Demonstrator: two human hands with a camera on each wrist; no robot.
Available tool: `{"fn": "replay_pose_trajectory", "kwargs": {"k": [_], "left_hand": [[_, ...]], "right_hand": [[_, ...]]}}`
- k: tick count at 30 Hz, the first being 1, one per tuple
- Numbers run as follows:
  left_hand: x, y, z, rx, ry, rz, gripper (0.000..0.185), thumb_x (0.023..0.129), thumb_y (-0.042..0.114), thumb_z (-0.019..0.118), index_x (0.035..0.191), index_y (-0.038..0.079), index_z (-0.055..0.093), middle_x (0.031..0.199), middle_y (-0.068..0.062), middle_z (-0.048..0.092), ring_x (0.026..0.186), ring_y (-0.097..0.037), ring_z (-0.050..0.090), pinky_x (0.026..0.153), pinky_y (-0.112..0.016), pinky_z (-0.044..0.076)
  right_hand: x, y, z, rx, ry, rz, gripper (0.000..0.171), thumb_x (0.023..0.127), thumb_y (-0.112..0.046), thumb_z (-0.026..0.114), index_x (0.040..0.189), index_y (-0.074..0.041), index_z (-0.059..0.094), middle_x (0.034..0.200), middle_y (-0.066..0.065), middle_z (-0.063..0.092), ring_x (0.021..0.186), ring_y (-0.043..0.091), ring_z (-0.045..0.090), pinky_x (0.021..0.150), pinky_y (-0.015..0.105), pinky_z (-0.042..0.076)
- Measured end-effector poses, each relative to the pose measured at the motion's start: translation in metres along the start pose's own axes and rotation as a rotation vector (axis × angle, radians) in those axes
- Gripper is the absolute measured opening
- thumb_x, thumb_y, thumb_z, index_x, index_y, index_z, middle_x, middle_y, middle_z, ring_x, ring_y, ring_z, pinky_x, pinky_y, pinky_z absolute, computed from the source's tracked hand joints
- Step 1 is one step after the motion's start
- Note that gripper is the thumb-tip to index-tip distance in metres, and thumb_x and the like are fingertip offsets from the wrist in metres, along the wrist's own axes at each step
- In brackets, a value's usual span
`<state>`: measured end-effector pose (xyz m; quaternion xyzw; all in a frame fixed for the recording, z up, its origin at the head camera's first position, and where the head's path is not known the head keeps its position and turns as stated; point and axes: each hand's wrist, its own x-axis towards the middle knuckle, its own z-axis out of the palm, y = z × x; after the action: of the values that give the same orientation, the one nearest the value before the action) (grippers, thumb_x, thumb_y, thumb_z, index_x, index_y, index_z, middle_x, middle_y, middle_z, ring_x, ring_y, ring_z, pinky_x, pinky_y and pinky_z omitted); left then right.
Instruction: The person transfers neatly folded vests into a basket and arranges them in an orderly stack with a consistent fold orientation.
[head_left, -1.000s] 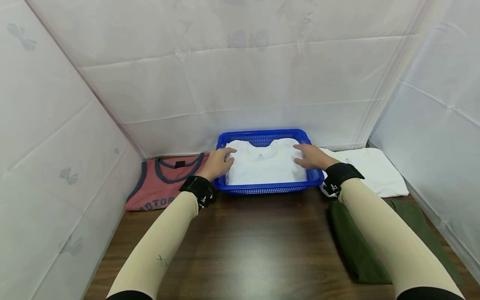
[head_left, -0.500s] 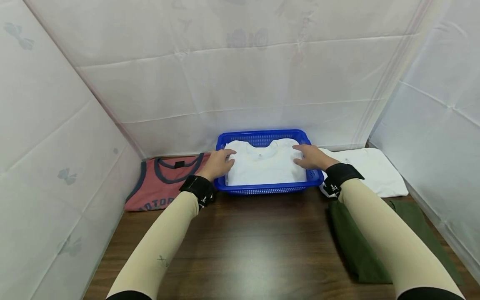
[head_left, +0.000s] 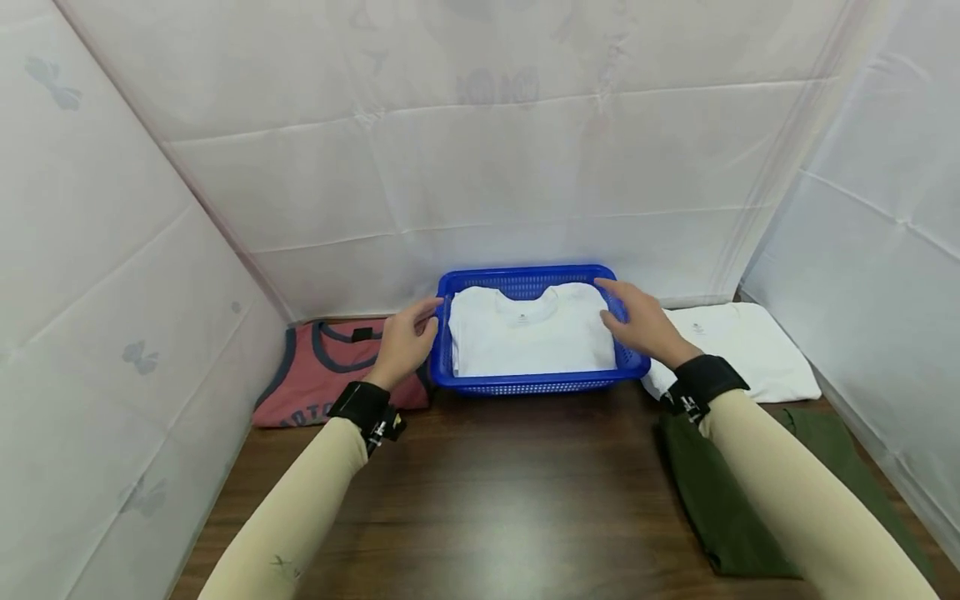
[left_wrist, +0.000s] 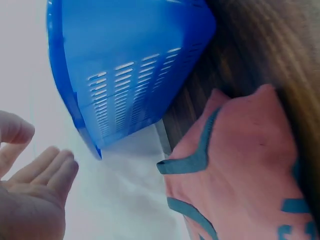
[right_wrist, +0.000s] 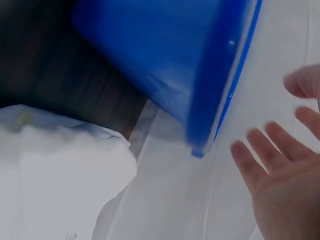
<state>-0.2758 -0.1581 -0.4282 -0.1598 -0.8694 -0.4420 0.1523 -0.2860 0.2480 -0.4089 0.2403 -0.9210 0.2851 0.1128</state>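
Note:
A folded white T-shirt (head_left: pixel 525 337) lies neckline-up inside a blue plastic basket (head_left: pixel 540 382) at the back of the table. My left hand (head_left: pixel 406 337) hovers by the basket's left rim, fingers relaxed and holding nothing. In the left wrist view the same hand (left_wrist: pixel 37 192) is apart from the basket wall (left_wrist: pixel 125 65). On the other side, my right hand (head_left: pixel 641 321) hangs over the right rim, fingers spread. The right wrist view shows that hand (right_wrist: pixel 285 165) with nothing in its fingers, clear of the basket's rim (right_wrist: pixel 210 90).
A red sleeveless shirt (head_left: pixel 322 387) with dark trim lies folded left of the basket. Right of it is another folded white T-shirt (head_left: pixel 750 350), and nearer, a dark green folded garment (head_left: pixel 727 500) partly under the right forearm. White sheeting (head_left: pixel 487 167) encloses the back and sides.
Both hands have drawn away from the white T-shirt in the basket, the left moving left and the right moving right. The T-shirt and basket stay in place.

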Motion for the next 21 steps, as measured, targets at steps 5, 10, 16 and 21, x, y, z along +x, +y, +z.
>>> {"fn": "replay_pose_trajectory", "kwargs": {"k": [5,10,16,21], "left_hand": [[-0.020,-0.005,-0.012,0.008,0.123,0.025,0.037,0.102,0.003,0.057,0.139,0.005,0.062,0.137,-0.017,0.064,0.127,-0.031,0.062,0.103,-0.045,0.050],[-0.042,-0.006,-0.024,0.058,0.208,0.043,0.041,0.101,0.002,0.059,0.142,0.006,0.060,0.142,-0.017,0.061,0.089,-0.031,0.072,0.080,-0.047,0.056],[-0.070,-0.009,-0.034,0.143,0.246,0.084,0.044,0.099,0.001,0.062,0.142,0.005,0.060,0.150,-0.018,0.053,0.045,-0.008,0.041,0.048,-0.029,0.035],[-0.083,-0.012,-0.037,0.173,0.253,0.067,0.047,0.099,0.004,0.063,0.145,0.005,0.057,0.153,-0.021,0.049,0.042,-0.005,0.026,0.047,-0.028,0.025]], "right_hand": [[-0.027,0.005,-0.006,-0.030,0.170,-0.090,0.061,0.096,-0.003,0.065,0.153,-0.001,0.044,0.152,0.025,0.046,0.140,0.043,0.043,0.107,0.061,0.040],[-0.057,0.009,-0.015,-0.119,0.220,-0.106,0.068,0.091,-0.002,0.069,0.154,-0.003,0.045,0.152,0.025,0.044,0.137,0.046,0.044,0.103,0.064,0.040],[-0.101,0.013,-0.033,-0.210,0.214,0.010,0.070,0.091,-0.012,0.073,0.155,-0.007,0.044,0.150,0.025,0.047,0.130,0.049,0.048,0.092,0.066,0.043],[-0.137,0.029,-0.044,-0.235,0.199,0.096,0.074,0.091,-0.016,0.075,0.157,-0.007,0.042,0.148,0.031,0.045,0.124,0.057,0.046,0.086,0.071,0.041]]}}
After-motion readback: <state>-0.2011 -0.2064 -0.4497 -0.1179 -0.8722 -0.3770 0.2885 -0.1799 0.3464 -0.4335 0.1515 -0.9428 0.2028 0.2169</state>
